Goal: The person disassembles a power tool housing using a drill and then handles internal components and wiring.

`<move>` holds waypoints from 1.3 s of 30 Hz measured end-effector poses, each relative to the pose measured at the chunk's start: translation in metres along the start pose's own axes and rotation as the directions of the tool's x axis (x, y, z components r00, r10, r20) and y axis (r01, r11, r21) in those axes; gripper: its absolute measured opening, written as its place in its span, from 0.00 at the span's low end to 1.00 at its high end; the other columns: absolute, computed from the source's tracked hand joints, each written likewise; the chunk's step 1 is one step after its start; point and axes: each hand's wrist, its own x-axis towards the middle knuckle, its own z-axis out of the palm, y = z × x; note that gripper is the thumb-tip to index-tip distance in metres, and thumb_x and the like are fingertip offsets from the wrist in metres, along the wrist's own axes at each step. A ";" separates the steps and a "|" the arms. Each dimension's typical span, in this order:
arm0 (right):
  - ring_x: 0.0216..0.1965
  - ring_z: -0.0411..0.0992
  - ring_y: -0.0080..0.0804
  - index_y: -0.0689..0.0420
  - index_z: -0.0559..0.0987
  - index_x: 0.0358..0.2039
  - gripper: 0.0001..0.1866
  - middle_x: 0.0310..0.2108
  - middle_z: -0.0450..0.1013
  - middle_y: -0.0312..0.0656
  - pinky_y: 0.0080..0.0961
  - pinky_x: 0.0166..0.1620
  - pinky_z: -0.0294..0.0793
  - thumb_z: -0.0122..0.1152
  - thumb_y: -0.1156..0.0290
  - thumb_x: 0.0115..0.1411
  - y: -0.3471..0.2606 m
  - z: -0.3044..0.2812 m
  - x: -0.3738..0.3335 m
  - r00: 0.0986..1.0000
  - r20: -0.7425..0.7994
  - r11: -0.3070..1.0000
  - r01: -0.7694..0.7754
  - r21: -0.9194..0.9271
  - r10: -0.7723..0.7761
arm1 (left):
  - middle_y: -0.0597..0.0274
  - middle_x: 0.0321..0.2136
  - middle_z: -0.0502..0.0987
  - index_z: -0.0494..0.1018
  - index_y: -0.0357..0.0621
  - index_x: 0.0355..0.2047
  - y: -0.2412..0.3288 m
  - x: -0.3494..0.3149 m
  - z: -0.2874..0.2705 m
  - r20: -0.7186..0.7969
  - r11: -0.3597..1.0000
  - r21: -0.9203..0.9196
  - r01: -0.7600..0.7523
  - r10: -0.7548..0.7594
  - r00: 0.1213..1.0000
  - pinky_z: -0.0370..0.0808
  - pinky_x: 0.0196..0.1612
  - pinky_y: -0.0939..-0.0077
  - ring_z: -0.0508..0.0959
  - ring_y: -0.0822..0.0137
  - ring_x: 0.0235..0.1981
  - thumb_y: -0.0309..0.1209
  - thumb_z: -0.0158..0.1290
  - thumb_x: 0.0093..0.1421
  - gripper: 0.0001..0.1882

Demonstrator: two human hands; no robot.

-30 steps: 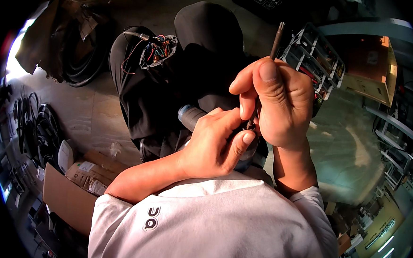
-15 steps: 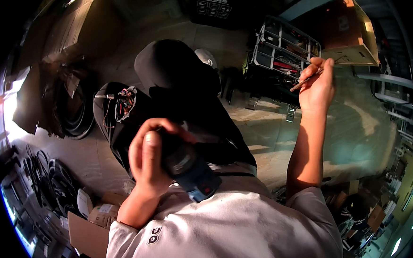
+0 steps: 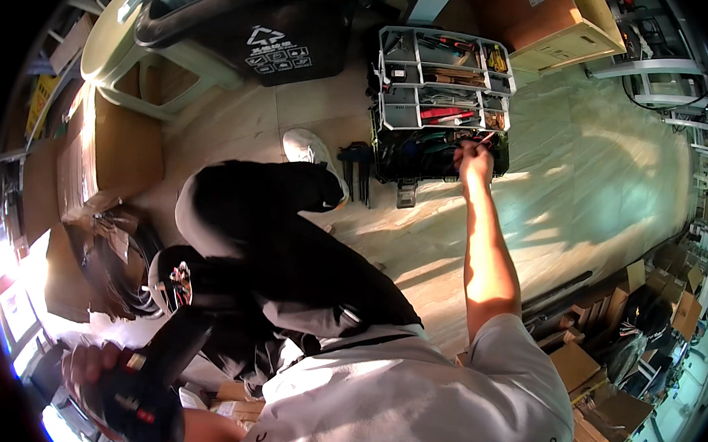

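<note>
At the lower left, my left hand (image 3: 90, 364) is closed around a black cordless power tool (image 3: 136, 398) with small red marks; its dark, thick body points up and right, and its working end is not clear. My right hand (image 3: 473, 159) reaches far forward with fingers pinched, over the front compartment of an open toolbox (image 3: 445, 103). A thin rod (image 3: 488, 138) pokes out past those fingers; most of it is hidden. Hand tools, some red-handled, fill the toolbox's grey divided tray. Near my left knee lies a small tangle of wires and parts (image 3: 178, 285).
A black bin (image 3: 260, 41) and a pale plastic stool (image 3: 125, 53) stand at the far left. Beyond the toolbox sits an open cardboard box (image 3: 564, 35). Black clamp-like tools (image 3: 357, 168) lie beside my shoe (image 3: 310, 149). Several cartons (image 3: 601, 414) crowd the right.
My right hand has moved forward and down to the toolbox, with the thin rod. My left hand has swung out to the lower left with the power tool. The view has shifted, showing more toolbox.
</note>
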 end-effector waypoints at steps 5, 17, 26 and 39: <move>0.35 0.77 0.35 0.64 0.74 0.43 0.14 0.38 0.76 0.48 0.28 0.37 0.81 0.52 0.65 0.67 -0.046 -0.002 0.066 0.997 0.022 0.841 -0.070 0.537 0.069 | 0.62 0.35 0.70 0.68 0.41 0.40 0.025 0.018 -0.024 -0.177 0.966 0.192 -0.175 0.210 0.961 0.69 0.47 0.67 0.71 0.66 0.39 0.33 0.38 0.66 0.11; 0.13 0.58 0.20 0.58 0.77 0.42 0.11 0.17 0.62 0.32 0.20 0.14 0.60 0.50 0.69 0.64 -0.075 -0.015 0.152 0.961 -0.033 0.933 -0.257 0.251 0.273 | 0.59 0.40 0.74 0.71 0.40 0.43 0.022 0.052 -0.031 -0.371 0.896 0.398 -0.198 0.354 0.858 0.70 0.52 0.64 0.74 0.65 0.44 0.32 0.39 0.67 0.13; 0.14 0.61 0.18 0.49 0.78 0.35 0.04 0.15 0.64 0.29 0.20 0.14 0.58 0.57 0.68 0.60 -0.066 -0.006 0.195 0.975 -0.062 0.977 -0.214 -0.020 0.213 | 0.57 0.43 0.77 0.73 0.39 0.45 0.021 0.057 -0.036 -0.495 0.899 0.402 -0.174 0.373 0.785 0.71 0.56 0.62 0.76 0.64 0.47 0.32 0.40 0.67 0.15; 0.37 0.76 0.48 0.57 0.81 0.40 0.17 0.37 0.78 0.51 0.42 0.39 0.75 0.52 0.61 0.58 -0.041 0.014 0.244 0.999 -0.046 0.615 -0.037 -0.788 0.002 | 0.56 0.50 0.74 0.72 0.40 0.50 0.024 0.058 -0.041 -0.265 0.753 0.631 -0.186 0.435 0.861 0.70 0.58 0.60 0.74 0.63 0.52 0.36 0.41 0.67 0.18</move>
